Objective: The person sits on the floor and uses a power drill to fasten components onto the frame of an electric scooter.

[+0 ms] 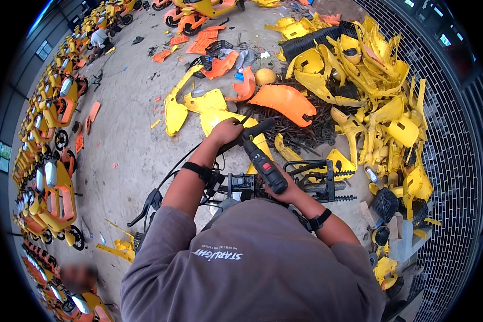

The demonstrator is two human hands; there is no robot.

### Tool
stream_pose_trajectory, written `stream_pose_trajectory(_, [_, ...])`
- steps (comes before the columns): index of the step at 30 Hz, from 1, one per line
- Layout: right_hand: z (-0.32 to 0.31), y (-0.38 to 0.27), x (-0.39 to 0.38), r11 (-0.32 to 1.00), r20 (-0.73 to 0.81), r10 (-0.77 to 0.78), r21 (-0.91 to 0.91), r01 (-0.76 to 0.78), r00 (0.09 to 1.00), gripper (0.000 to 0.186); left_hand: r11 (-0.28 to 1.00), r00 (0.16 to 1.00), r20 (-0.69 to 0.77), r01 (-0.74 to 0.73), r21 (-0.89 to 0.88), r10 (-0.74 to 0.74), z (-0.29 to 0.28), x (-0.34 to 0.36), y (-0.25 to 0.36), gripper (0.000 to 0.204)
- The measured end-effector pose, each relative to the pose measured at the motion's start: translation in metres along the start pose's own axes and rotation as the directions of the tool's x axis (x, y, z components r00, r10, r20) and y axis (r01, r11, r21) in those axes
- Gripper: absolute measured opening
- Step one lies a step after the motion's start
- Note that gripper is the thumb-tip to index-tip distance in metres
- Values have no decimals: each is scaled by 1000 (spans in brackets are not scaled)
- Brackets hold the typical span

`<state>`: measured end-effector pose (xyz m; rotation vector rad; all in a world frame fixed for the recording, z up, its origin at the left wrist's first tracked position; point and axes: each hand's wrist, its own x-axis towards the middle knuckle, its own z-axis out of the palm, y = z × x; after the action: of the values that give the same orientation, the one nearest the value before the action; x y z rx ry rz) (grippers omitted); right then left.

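A stripped scooter frame (241,185) with dark metal parts and cables stands right in front of me. My left hand (226,132) is closed around a black handlebar (262,127) above it. To the right, my right hand (287,189) is closed on a black cordless power driver (264,165) with a red patch, held over the frame. The driver's body hides much of its handle and part of the right-hand fingers. Its front end lies close to the handlebar. A brake lever (139,216) on a black cable hangs left of my left forearm.
Yellow body panels (383,107) are heaped along the dark brick wall (448,214) at right. Orange panels (284,103) and dark bolts or scrap (306,134) lie ahead. Rows of yellow scooters (53,198) line the left side. A person (99,40) crouches at far left.
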<state>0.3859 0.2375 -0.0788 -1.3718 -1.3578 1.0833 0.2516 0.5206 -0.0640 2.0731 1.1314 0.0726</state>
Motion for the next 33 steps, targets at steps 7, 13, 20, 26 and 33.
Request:
stream_pose_trajectory(7, [-1, 0, 3, 998, -30, 46, 40, -44, 999, 61, 1000, 999, 28, 25, 9, -25, -1, 4, 1, 56])
stream_pose_trajectory(13, [8, -4, 5, 938, -112, 206, 307, -163, 972, 16, 998, 999, 9, 52, 28, -52, 3, 6, -6, 56])
stream_pose_trajectory(20, [13, 17, 8, 938, -69, 206, 298, -177, 976, 21, 997, 997, 22, 69, 40, -70, 2, 7, -9, 59])
stream_pose_trajectory(26, [12, 3, 8, 962, -79, 162, 234, -139, 984, 17, 994, 996, 21, 89, 60, -91, -3, 6, -5, 61])
stream_pose_trajectory(33, [1, 17, 8, 946, -6, 175, 279, -166, 985, 22, 995, 995, 35, 90, 49, -92, -8, 3, 3, 59])
